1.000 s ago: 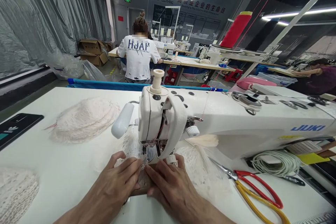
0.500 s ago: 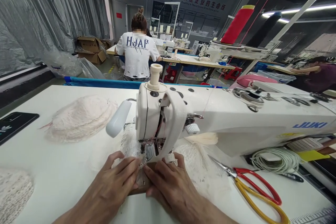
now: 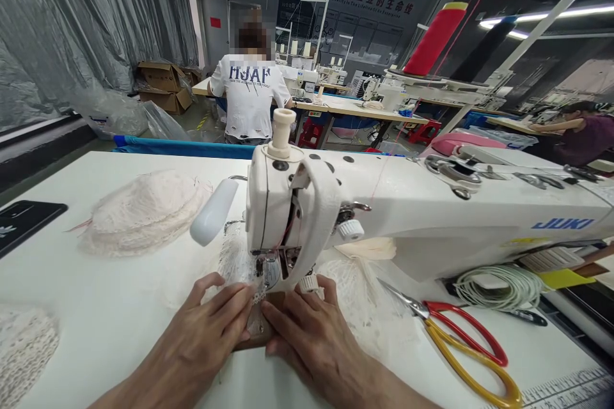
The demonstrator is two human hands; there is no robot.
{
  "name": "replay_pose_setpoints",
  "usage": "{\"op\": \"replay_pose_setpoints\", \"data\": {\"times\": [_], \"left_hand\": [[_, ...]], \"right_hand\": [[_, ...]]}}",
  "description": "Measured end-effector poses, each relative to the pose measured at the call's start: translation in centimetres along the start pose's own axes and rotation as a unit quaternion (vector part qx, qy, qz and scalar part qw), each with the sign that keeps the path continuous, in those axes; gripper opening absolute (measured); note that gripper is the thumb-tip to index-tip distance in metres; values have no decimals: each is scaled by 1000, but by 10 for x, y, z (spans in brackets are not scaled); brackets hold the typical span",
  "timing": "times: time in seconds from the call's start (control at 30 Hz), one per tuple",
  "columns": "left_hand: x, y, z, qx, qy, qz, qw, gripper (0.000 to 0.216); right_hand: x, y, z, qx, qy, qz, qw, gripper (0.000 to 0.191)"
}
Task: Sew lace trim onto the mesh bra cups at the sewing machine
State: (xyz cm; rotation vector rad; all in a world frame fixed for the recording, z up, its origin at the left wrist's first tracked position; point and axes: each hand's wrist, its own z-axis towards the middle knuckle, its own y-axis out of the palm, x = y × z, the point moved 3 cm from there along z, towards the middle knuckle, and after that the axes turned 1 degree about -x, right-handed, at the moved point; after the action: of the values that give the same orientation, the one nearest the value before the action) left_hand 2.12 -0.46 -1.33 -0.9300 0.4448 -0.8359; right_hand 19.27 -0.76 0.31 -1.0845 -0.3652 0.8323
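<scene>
My left hand [image 3: 211, 323] has its fingers drawn together on white lace fabric [image 3: 235, 259] just left of the presser foot [image 3: 272, 273] of a white sewing machine [image 3: 407, 195]. Close beside it, my right hand [image 3: 314, 332] presses the lace with bent fingers in front of the needle area. A brown plate [image 3: 261, 332] shows between the hands, under the thin lace. More sheer lace [image 3: 359, 287] spreads to the right, beneath the machine arm. The needle tip and the fabric under my fingers are hidden.
Red-and-yellow-handled scissors [image 3: 467, 339] lie at the right, near coiled pale cord [image 3: 499, 287] and a ruler [image 3: 570, 386]. Stacked lace pieces [image 3: 144, 211], knitted lace [image 3: 23, 351] and a black phone [image 3: 29, 220] lie at the left. A co-worker [image 3: 250, 92] sits ahead.
The view has shifted slightly, so the table things sit a little further left and up. Both hands stay on the lace, with barely any movement.
</scene>
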Motion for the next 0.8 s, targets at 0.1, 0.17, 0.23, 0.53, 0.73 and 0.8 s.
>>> {"op": "replay_pose_setpoints", "data": {"times": [0.1, 0.17, 0.23, 0.53, 0.73, 0.8], "left_hand": [[0, 1, -1, -4, 1, 1, 1000, 24], [0, 1, 0, -5, 5, 8, 1000, 26], [0, 0, 1, -7, 7, 13, 1000, 25], [-4, 6, 0, 16, -6, -2, 1000, 17], [-9, -4, 11, 8, -21, 3, 1000, 24], [-11, -10, 15, 1, -27, 7, 1000, 26]], "right_hand": [[0, 0, -1, 7, 2, -2, 1000, 29], [1, 1, -1, 10, 3, -1, 1000, 29], [1, 2, 0, 10, 4, 2, 1000, 29], [1, 2, 1, 24, 20, 12, 999, 26], [3, 8, 4, -7, 37, -19, 999, 26], [3, 10, 4, -8, 37, -30, 999, 31]]}}
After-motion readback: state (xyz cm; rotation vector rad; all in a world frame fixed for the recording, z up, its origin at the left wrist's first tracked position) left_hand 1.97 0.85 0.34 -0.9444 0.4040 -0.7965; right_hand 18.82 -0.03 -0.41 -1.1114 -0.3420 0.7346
